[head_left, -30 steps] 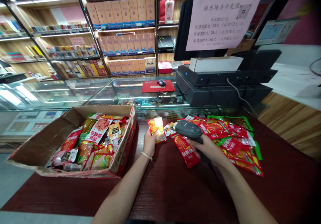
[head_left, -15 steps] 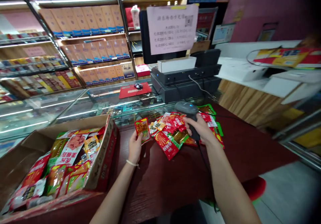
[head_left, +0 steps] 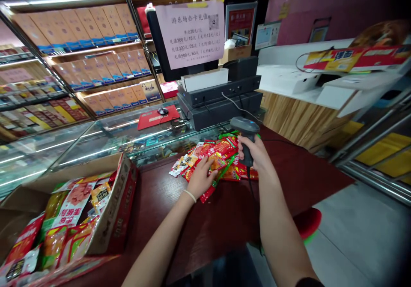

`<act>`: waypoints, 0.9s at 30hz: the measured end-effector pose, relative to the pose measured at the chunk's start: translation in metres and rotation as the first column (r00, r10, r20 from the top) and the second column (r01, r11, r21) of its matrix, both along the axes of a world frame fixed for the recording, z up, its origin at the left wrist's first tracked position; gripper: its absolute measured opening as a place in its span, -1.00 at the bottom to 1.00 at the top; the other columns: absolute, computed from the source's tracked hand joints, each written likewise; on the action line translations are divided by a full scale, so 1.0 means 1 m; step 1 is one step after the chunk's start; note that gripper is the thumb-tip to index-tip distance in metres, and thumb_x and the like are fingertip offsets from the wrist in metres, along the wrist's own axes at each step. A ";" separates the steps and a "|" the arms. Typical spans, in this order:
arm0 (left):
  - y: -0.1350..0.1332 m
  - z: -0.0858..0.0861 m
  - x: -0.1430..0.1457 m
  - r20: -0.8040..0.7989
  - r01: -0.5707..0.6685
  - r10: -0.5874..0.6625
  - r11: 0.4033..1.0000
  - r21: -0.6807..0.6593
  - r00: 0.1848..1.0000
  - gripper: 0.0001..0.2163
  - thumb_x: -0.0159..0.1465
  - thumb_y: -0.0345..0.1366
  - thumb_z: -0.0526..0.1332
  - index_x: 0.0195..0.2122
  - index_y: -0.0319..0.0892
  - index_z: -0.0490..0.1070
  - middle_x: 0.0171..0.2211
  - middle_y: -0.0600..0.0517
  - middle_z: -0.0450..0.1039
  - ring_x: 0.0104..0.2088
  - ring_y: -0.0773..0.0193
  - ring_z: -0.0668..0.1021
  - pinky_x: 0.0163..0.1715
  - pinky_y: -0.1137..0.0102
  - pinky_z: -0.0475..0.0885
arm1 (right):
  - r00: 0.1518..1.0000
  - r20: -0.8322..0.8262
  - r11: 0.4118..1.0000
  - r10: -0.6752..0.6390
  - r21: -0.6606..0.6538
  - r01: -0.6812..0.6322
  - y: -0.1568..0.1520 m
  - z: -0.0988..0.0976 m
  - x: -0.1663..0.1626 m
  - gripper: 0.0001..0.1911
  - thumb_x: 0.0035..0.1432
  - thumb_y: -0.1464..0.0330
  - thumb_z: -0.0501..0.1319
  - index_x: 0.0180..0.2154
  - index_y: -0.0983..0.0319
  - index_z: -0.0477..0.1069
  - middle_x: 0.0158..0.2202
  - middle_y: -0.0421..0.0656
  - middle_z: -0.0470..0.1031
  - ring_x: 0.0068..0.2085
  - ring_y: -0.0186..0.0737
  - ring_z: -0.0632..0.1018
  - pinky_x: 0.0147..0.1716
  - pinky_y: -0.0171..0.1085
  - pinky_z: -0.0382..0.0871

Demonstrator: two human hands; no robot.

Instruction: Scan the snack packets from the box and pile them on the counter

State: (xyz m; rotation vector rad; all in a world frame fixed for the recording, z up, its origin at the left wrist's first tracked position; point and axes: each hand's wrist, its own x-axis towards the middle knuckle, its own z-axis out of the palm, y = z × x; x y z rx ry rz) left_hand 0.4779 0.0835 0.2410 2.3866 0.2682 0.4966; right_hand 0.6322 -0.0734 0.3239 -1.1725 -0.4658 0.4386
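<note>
My right hand is wrapped round the handle of a dark grey barcode scanner, held above the right part of a heap of snack packets. A cord runs down from the scanner's grip. My left hand lies palm down on the heap, fingers stretched and apart. By its fingertips is a small orange-and-red snack packet, resting on the other red packets. White-and-yellow sachets lie at the heap's left side. Part of the heap is hidden under my left hand.
An open cardboard box filled with snack packets stands on the left of the dark red table. Behind are a glass counter, a mouse on a red pad, and a monitor with a paper notice. A red stool is at lower right.
My left hand has moved right onto the heap and let go of the small orange-and-red packet there. My right hand still holds the scanner. The view has turned to the right.
</note>
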 end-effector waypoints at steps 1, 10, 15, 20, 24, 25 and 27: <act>0.001 -0.002 -0.001 0.019 -0.019 0.019 1.000 0.016 1.000 -0.60 0.31 -0.22 0.16 0.15 -0.20 0.35 0.26 -0.22 0.23 0.28 0.03 0.29 0.26 0.07 0.19 | 1.000 0.000 1.000 0.005 0.003 -0.005 0.001 0.000 -0.001 -0.64 -0.01 0.15 0.38 -0.32 0.14 0.25 -0.63 -0.38 0.33 -0.72 -0.41 0.31 -0.77 -0.40 0.21; 0.022 0.027 -0.031 0.153 -0.091 0.084 0.995 0.040 0.985 -0.75 0.29 -0.38 0.14 -0.02 -0.15 0.45 0.02 -0.11 0.49 0.07 0.13 0.50 0.13 0.15 0.36 | 0.990 0.014 0.990 0.139 -0.033 -0.139 0.014 0.012 -0.026 -0.64 0.00 0.18 0.38 -0.31 0.14 0.25 -0.63 -0.38 0.32 -0.70 -0.42 0.32 -0.75 -0.41 0.21; 0.030 0.072 -0.075 0.182 -0.168 0.154 0.983 0.066 0.971 -0.76 0.32 -0.36 0.13 -0.01 -0.14 0.44 -0.03 -0.07 0.53 0.00 0.17 0.53 0.07 0.24 0.41 | 0.966 0.029 0.962 0.258 -0.100 -0.254 0.037 0.024 -0.058 -0.65 0.00 0.16 0.38 -0.27 0.16 0.31 -0.63 -0.36 0.33 -0.70 -0.42 0.32 -0.75 -0.42 0.21; 0.055 0.119 -0.137 0.200 -0.234 0.204 0.962 0.141 0.958 -0.76 0.33 -0.30 0.12 0.00 -0.14 0.45 -0.03 -0.04 0.54 -0.03 0.20 0.55 0.02 0.30 0.44 | 0.916 0.058 0.912 0.397 -0.140 -0.386 0.065 0.037 -0.097 -0.67 0.01 0.17 0.39 -0.30 0.20 0.35 -0.61 -0.32 0.33 -0.69 -0.43 0.33 -0.73 -0.41 0.23; 0.096 0.140 -0.199 0.183 -0.363 0.328 0.906 0.216 0.927 -0.75 0.32 -0.30 0.14 -0.01 -0.14 0.46 -0.07 -0.03 0.56 -0.08 0.21 0.58 -0.02 0.32 0.45 | 0.868 0.047 0.865 0.494 -0.126 -0.486 0.094 0.043 -0.137 -0.67 0.03 0.16 0.39 -0.30 0.21 0.36 -0.59 -0.32 0.33 -0.68 -0.43 0.33 -0.72 -0.41 0.23; 0.109 0.142 -0.217 0.172 -0.412 0.380 0.882 0.229 0.909 -0.75 0.31 -0.29 0.14 -0.03 -0.14 0.47 -0.08 -0.03 0.57 -0.09 0.20 0.58 -0.03 0.32 0.45 | 0.855 0.048 0.852 0.516 -0.133 -0.506 0.102 0.044 -0.148 -0.66 0.03 0.16 0.39 -0.30 0.21 0.36 -0.60 -0.32 0.33 -0.68 -0.43 0.33 -0.73 -0.41 0.23; 0.138 0.142 -0.253 0.147 -0.513 0.492 0.824 0.240 0.858 -0.77 0.31 -0.28 0.14 -0.06 -0.14 0.49 -0.11 -0.03 0.58 -0.11 0.18 0.59 -0.04 0.31 0.46 | 0.824 0.064 0.821 0.563 -0.154 -0.549 0.118 0.045 -0.170 -0.65 0.03 0.14 0.38 -0.28 0.22 0.36 -0.60 -0.33 0.33 -0.68 -0.42 0.33 -0.73 -0.41 0.23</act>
